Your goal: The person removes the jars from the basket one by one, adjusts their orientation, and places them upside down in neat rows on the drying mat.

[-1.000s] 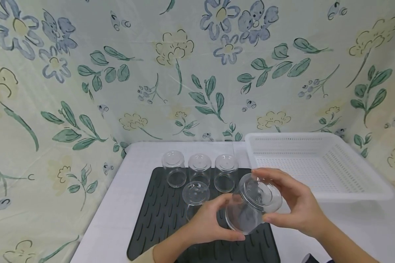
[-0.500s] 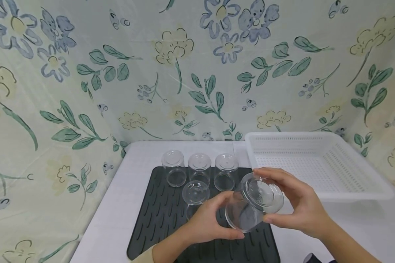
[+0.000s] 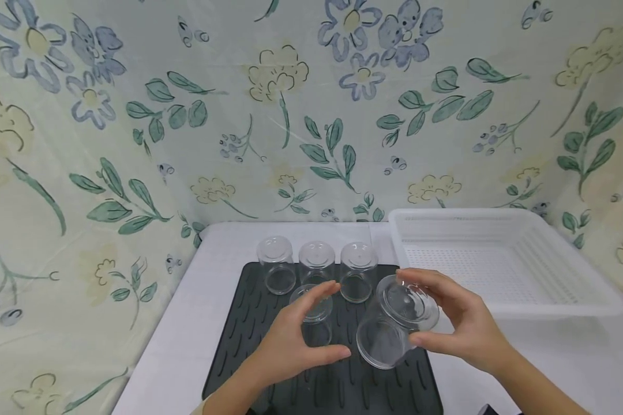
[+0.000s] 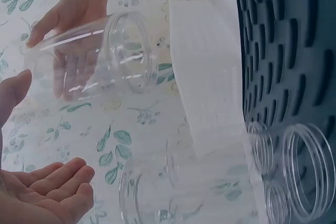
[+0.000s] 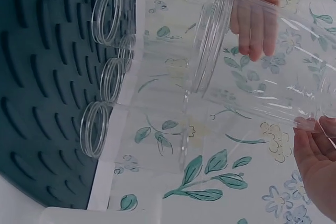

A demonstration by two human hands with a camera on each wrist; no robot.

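Note:
A clear jar [image 3: 383, 340] hangs tilted over the dark ridged mat [image 3: 249, 323], mouth down. My right hand [image 3: 464, 325] grips it near its base, thumb and fingers on opposite sides. In the left wrist view the jar [image 4: 86, 59] shows a ringed rim. To its left, my left hand [image 3: 288, 346] is apart from it, thumb and fingers spread with nothing between them. Behind that hand a similar jar [image 3: 318, 333] stands upside down on the mat, partly covered by the fingers. Three more upturned jars [image 3: 316, 259] form a row along the mat's back edge.
A white perforated basket [image 3: 457, 214] sits at the back right of the white-covered table [image 3: 181, 323]. Floral cloth [image 3: 291, 115] hangs behind and at the sides. A small dark object [image 3: 488, 410] shows at the bottom edge.
My left hand has let go of the tilted jar and moved left, away from it. My right hand still holds the jar, in nearly the same place.

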